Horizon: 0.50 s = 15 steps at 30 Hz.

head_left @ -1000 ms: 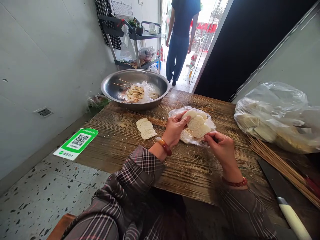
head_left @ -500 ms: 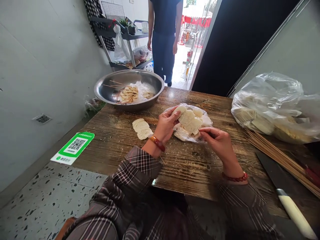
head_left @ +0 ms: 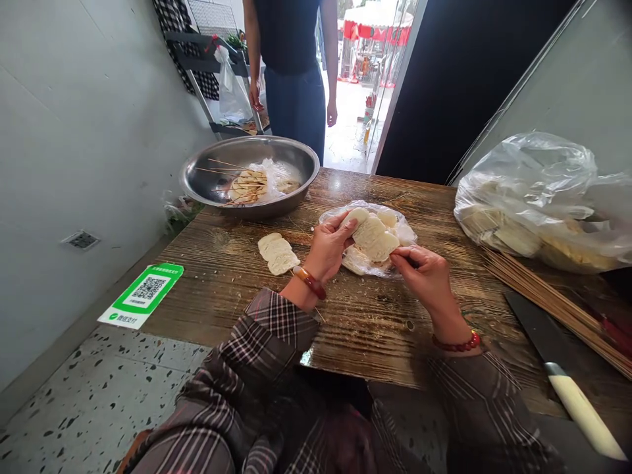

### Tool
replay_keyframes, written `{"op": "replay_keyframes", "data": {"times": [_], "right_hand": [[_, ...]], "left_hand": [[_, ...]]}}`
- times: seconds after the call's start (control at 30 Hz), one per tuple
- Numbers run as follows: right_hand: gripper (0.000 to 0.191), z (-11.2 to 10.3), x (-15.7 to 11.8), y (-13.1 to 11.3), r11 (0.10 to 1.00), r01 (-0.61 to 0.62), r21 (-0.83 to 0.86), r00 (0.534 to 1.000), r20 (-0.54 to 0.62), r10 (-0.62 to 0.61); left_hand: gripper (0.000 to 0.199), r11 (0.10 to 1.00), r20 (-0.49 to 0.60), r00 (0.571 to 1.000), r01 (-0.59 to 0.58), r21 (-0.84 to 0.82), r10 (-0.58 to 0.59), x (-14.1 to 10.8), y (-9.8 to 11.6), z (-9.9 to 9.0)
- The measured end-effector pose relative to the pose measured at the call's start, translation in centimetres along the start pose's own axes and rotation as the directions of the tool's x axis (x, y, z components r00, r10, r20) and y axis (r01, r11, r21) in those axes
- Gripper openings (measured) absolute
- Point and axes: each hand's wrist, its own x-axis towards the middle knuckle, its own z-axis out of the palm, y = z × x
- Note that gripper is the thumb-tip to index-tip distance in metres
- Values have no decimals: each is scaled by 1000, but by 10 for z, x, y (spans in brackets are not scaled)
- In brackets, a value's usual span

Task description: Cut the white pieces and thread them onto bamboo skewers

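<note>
My left hand (head_left: 332, 245) is closed around a row of pale, flat, bread-like slices (head_left: 374, 238), thumb on top, holding them tilted above the table. Against their right edge, the thumb and forefinger of my right hand (head_left: 419, 266) are pinched together; whatever sits between them is too small to make out. Below and behind the held slices, a clear plastic bag (head_left: 405, 230) lies spread with more pale pieces on it. Left of my left wrist, another joined row of pale slices (head_left: 278, 253) rests flat on the wooden table (head_left: 365, 329).
A steel basin (head_left: 197, 184) with skewered slices and plastic stands at the back left. To the right are a full plastic bag (head_left: 533, 197), a bundle of bamboo skewers (head_left: 548, 299) and a knife (head_left: 567, 388). A QR card (head_left: 143, 295) lies front left. A person (head_left: 296, 85) stands beyond the table.
The person beyond the table has come closer. My view has shifted slightly; both hands keep nearly the same hold at the slices.
</note>
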Motion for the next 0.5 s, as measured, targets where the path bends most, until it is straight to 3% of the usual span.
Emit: {"op": "replay_keyframes", "data": {"times": [0.33,0.4,0.5], "right_hand": [[17,-2,-5,-2,986,75,-149,997,25,-73],[16,-1,-6,-2,987,61,-148,997,-27,-65],[16,0,-7,-2,993,-35,-111,993,-115,22]], "left_hand": [[48,999,-12,1000,-1,55,2,1,-2,-5],[54,992,-61,997,-41,118,49,2,0,-6],[65,944,-168,956,-189,270,240,1,8,-4]]}}
